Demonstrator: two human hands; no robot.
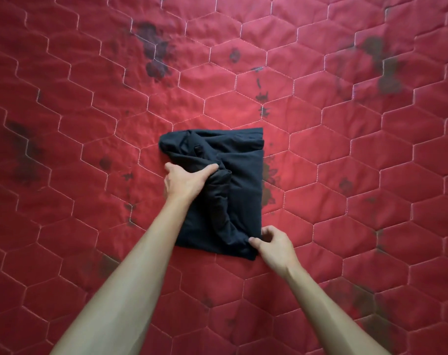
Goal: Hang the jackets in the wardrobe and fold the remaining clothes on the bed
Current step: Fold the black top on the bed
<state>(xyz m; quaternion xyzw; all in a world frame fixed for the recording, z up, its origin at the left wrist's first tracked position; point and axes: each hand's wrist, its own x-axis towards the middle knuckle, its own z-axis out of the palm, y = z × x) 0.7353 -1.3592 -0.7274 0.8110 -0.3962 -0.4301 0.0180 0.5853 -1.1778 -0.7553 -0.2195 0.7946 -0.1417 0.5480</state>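
Garment [243, 180], one; left hand [187, 180], right hand [274, 243]

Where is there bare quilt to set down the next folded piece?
Bare red quilt lies right of the dark garment, left of it past the left hand, and widest beyond its far edge. Crowded: the near side, where the right hand pinches the corner and both forearms cross.

Forearms [138, 254], left hand [185, 181] and right hand [275, 245] are bare.
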